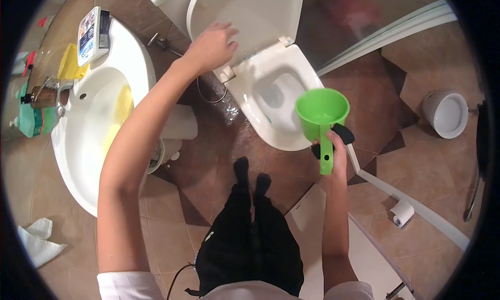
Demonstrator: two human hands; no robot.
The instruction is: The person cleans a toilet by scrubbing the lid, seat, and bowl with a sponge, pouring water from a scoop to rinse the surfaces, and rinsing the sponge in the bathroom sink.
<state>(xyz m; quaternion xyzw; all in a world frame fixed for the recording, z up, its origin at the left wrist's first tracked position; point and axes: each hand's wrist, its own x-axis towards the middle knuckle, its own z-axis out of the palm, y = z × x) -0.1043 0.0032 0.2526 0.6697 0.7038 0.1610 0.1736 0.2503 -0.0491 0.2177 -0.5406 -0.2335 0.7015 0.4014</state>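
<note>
My right hand [337,151] grips a bright green plastic jug [322,104] by its handle. The jug's mouth faces up toward me, and it hangs over the front right rim of the toilet bowl [278,136]. Black pieces [342,134] show on both sides of that hand; what they are I cannot make out. In front of the raised toilet lid [250,18], my left hand [214,45] holds nothing, its fingers loosely stretched. Whether it touches the lid I cannot tell. Water stands in the bottom of the bowl.
On the left is a white sink [140,55] with a yellow cloth [124,104] inside and a white tub [94,37] on its rim. Wet floor [229,109] glistens beside the toilet. A toilet paper roll [402,213] and a white round pot [449,115] are at right.
</note>
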